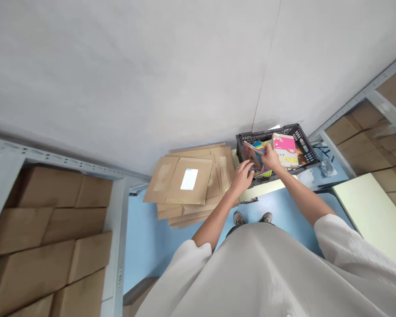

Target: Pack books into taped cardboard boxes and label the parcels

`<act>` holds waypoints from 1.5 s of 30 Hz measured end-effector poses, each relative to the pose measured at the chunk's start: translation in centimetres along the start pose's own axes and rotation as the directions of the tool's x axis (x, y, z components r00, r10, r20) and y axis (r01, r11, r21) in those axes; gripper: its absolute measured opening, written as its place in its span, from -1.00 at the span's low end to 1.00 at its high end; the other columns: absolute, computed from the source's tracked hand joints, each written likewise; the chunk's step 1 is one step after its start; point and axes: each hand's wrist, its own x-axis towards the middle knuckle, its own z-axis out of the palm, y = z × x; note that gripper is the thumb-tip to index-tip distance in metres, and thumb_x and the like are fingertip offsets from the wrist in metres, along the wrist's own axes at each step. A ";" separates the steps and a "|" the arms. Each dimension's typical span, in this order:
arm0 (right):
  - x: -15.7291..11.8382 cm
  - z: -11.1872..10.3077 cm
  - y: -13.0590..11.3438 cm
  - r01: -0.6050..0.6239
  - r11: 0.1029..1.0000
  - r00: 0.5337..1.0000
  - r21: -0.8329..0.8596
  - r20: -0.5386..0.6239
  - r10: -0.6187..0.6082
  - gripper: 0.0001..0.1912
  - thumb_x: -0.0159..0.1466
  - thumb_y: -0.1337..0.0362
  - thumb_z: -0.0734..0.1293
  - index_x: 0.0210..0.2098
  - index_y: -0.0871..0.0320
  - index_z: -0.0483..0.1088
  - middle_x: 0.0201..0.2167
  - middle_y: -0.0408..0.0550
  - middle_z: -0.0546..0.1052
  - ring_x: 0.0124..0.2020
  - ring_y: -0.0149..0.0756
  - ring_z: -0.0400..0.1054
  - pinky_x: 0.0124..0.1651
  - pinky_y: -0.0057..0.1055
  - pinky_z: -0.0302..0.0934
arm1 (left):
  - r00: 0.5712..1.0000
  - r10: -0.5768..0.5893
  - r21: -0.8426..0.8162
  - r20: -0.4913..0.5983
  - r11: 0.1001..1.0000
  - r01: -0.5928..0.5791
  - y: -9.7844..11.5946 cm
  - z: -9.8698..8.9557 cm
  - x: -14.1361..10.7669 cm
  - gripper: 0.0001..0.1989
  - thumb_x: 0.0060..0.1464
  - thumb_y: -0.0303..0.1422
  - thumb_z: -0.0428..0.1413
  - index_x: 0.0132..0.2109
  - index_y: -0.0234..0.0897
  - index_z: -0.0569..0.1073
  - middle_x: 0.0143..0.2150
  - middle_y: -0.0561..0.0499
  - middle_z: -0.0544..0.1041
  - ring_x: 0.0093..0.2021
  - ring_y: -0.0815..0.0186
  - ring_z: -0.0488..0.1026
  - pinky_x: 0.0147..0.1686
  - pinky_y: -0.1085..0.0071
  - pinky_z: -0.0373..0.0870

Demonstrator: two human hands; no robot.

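In the black crate's (305, 167) left part, a book (251, 155) slanted between the left hand (243, 175), loosely open, and the right hand (271, 157), whose grip I could not tell.

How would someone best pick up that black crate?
Probably two-handed, by the rims at the short ends of the black crate, coming from the near side: it is long and open-topped, and its far side stands close to the wall.
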 end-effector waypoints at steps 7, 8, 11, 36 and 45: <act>-4.1 -10.2 2.6 0.140 0.964 0.962 0.228 -0.261 -0.078 -0.67 0.33 0.21 0.30 0.07 0.03 0.27 -0.22 -0.06 0.59 -0.24 -0.13 0.45 -0.09 -0.23 0.33 | 0.980 0.172 0.061 -0.098 0.984 -0.167 5.3 1.4 4.5 -0.55 0.52 -0.28 -0.11 0.38 -0.20 0.44 0.57 -0.22 0.26 0.61 0.05 0.14 0.58 -0.09 0.14; -5.1 -11.8 3.3 0.139 0.958 0.955 0.251 -0.288 -0.063 -0.66 0.33 0.21 0.30 0.08 0.03 0.26 -0.23 -0.08 0.59 -0.26 -0.15 0.44 -0.10 -0.24 0.33 | 0.975 0.199 0.065 -0.095 0.979 -0.193 6.5 1.9 5.0 -0.55 0.53 -0.27 -0.13 0.39 -0.20 0.44 0.57 -0.22 0.26 0.61 0.06 0.14 0.58 -0.08 0.13; -8.0 -15.9 6.1 0.129 0.949 0.928 0.288 -0.371 -0.014 -0.67 0.33 0.20 0.30 0.07 0.03 0.23 -0.22 -0.10 0.59 -0.28 -0.19 0.43 -0.12 -0.25 0.33 | 0.961 0.271 0.069 -0.060 0.961 -0.267 10.3 3.9 6.3 -0.54 0.55 -0.22 -0.13 0.41 -0.17 0.42 0.58 -0.20 0.26 0.61 0.03 0.11 0.59 -0.10 0.09; -32.8 -21.2 45.5 -0.629 0.694 0.594 0.350 -0.360 0.719 -0.13 0.24 0.16 0.42 0.50 0.09 0.17 0.45 0.36 0.32 0.39 0.32 0.28 0.32 0.29 0.26 | 0.793 0.091 -0.159 0.603 0.987 0.007 29.3 46.4 6.1 -0.81 0.29 -0.50 0.11 -0.10 -0.23 0.62 -0.14 -0.08 0.72 -0.09 0.14 0.66 0.02 0.24 0.56; -33.9 -17.7 52.1 -0.508 0.246 0.493 0.825 0.045 0.869 -0.43 0.30 0.08 0.47 0.22 0.18 0.46 -0.01 0.19 0.68 -0.04 -0.09 0.58 -0.03 -0.29 0.45 | 0.662 -0.063 -0.306 0.747 0.852 0.426 29.7 57.4 10.2 -0.85 0.12 -0.41 0.18 -0.15 -0.26 0.58 -0.30 0.01 0.67 -0.35 0.25 0.59 -0.28 0.39 0.50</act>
